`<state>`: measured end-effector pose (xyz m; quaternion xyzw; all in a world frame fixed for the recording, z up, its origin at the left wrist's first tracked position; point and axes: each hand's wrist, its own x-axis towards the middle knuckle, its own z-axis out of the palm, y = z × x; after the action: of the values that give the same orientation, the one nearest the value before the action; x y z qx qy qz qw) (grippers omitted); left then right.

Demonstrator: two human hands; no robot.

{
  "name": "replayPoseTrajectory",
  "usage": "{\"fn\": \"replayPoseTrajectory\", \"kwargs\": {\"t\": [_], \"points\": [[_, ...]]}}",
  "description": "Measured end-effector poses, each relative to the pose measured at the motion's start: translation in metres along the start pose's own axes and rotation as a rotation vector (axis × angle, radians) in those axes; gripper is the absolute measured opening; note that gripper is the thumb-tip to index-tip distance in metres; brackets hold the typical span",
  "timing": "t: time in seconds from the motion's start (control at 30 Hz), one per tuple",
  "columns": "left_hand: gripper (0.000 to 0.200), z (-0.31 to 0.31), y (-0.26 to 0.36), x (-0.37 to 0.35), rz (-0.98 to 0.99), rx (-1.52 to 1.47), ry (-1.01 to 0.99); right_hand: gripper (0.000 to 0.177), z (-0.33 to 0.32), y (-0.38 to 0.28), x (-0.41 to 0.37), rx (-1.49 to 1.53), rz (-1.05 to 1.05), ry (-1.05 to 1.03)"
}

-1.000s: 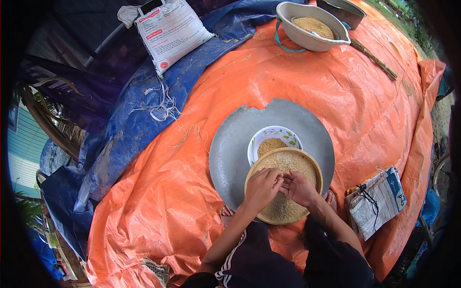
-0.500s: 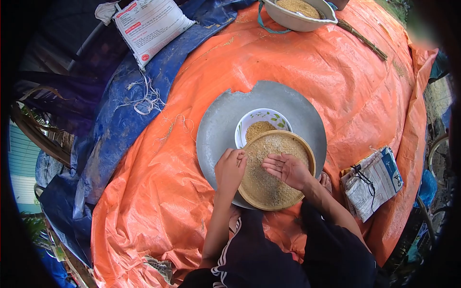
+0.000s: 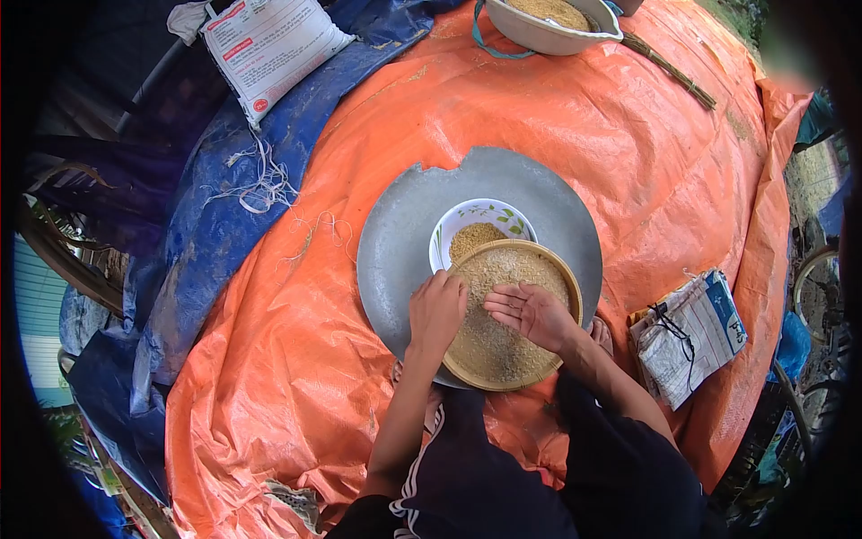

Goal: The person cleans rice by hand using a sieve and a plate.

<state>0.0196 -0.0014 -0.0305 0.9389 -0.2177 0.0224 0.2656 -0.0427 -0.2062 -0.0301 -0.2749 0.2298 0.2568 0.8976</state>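
A round, shallow woven sieve (image 3: 507,355) with a pale rim is spread with light-coloured grains or bits. It rests partly over a white bowl (image 3: 443,235) with green leaf patterns, which has golden-brown grain (image 3: 476,238) in it. My left hand (image 3: 437,312) is over the sieve's left rim, back up, fingers curled in together; whatever they pinch is hidden. Above the middle of the sieve, my right hand (image 3: 536,317) is turned palm up with its fingers stretched towards the left hand. Any grains on that palm are too small to make out.
Under the bowl lies a grey round sheet (image 3: 395,242) with a notched edge, on an orange tarp (image 3: 296,359). A large basin (image 3: 548,34) of grain and a stick bundle (image 3: 669,67) are at the far side. Sacks (image 3: 269,49) lie left and folded ones (image 3: 687,337) right.
My left hand has shifted slightly inward, nearer the right hand, and its fingers are more curled. The right hand keeps its palm-up pose. The whole view has shifted a little.
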Motion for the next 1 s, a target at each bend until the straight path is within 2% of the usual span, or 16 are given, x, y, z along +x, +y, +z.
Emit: {"fn": "replayPoseTrajectory", "kwargs": {"t": [0.33, 0.63, 1.0], "points": [[0.009, 0.011, 0.009, 0.007, 0.044, 0.205, 0.047, 0.051, -0.001, 0.001, 0.001, 0.016, -0.005, 0.003], [0.009, 0.011, 0.005, 0.006, 0.079, 0.204, 0.066, 0.051, -0.003, 0.001, 0.002, 0.013, -0.014, 0.002], [0.014, 0.013, 0.012, 0.009, 0.052, 0.282, -0.027, 0.053, -0.006, 0.001, 0.003, 0.012, -0.008, 0.011]]}}
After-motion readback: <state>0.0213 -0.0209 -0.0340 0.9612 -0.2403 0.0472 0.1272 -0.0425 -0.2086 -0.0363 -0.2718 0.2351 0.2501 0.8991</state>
